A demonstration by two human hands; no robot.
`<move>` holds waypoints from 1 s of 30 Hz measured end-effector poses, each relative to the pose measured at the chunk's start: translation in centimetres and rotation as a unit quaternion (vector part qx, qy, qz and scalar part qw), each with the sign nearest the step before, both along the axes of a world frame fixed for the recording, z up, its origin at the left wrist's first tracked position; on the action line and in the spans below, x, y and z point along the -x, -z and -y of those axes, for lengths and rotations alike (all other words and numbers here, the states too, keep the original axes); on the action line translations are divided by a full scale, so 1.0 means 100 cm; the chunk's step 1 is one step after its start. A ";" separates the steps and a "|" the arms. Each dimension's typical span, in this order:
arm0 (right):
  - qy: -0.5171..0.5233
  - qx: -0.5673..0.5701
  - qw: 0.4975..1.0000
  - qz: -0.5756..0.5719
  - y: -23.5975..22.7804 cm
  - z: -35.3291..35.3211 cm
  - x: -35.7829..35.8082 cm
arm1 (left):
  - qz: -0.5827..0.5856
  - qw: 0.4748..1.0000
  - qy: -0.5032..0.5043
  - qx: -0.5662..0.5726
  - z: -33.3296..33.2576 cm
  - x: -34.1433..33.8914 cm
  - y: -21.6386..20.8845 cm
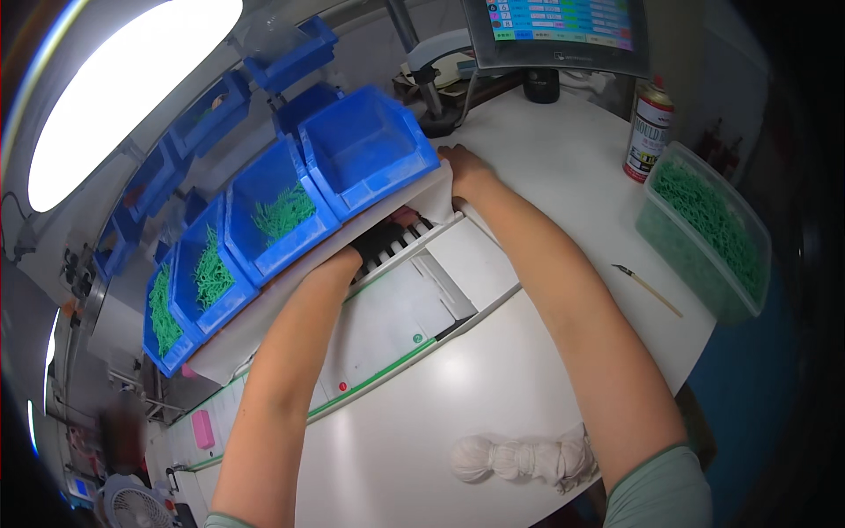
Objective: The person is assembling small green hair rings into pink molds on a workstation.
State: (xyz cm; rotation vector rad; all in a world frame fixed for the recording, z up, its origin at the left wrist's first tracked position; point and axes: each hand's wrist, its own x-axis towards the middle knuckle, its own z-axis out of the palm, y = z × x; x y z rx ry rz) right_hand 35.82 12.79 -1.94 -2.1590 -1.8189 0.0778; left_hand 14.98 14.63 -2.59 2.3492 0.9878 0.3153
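Observation:
My left forearm (308,317) reaches in under the shelf that carries the blue bins. The hand is in dark shadow beside a black toothed part (387,245), and its fingers cannot be made out. At the shelf's right end, my right hand (468,172) is against the white end panel (434,195), its fingers curled round the far edge and partly hidden. Between my arms lies a white conveyor track (387,327) with a green edge strip. Three of the blue bins (273,180) hold green stringy pieces (286,214); the rightmost bin (361,145) shows a bare inside.
A clear tub (656,233) of green pieces stands at right, beside a spray can (650,132) and a thin brush (647,290). A bundled white cloth (524,459) lies near the front edge. A monitor (563,35) stands behind; a pink block (202,429) sits at left.

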 end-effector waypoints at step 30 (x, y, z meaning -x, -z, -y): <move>-0.008 -0.012 1.000 -0.005 -0.001 -0.004 -0.003 | -0.162 0.983 -0.021 -0.080 0.031 0.022 -0.023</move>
